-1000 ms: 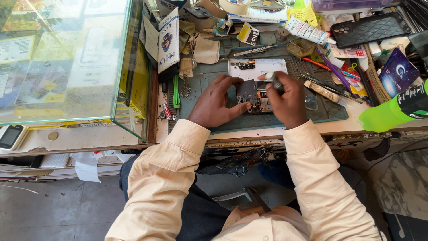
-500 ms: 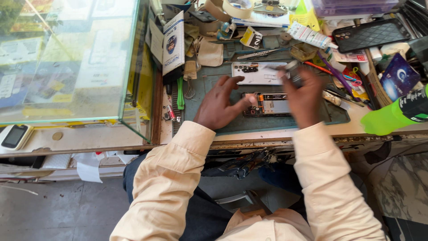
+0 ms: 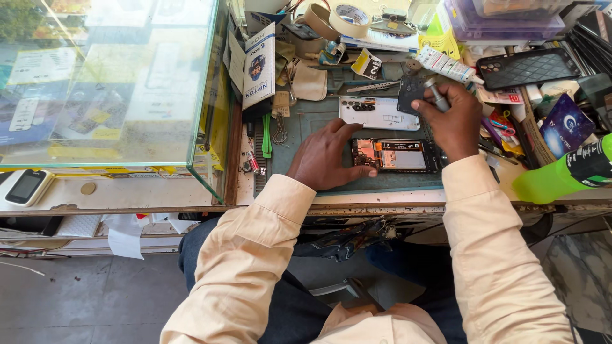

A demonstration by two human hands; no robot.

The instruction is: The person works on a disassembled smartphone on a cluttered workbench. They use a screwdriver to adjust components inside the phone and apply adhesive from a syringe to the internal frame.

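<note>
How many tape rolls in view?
2: a brown tape roll and a white tape roll, touching side by side at the bench's top edge. Others may be hidden in the clutter.

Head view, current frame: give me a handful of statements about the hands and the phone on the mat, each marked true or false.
1. The left hand rests on the opened phone. True.
2. The right hand is empty. False: it holds a small dark part and a tool.
3. The white back cover lies on the mat beyond the phone. True.
4. The green bottle stands upright on the glass case. False: it lies at the right edge.
</note>
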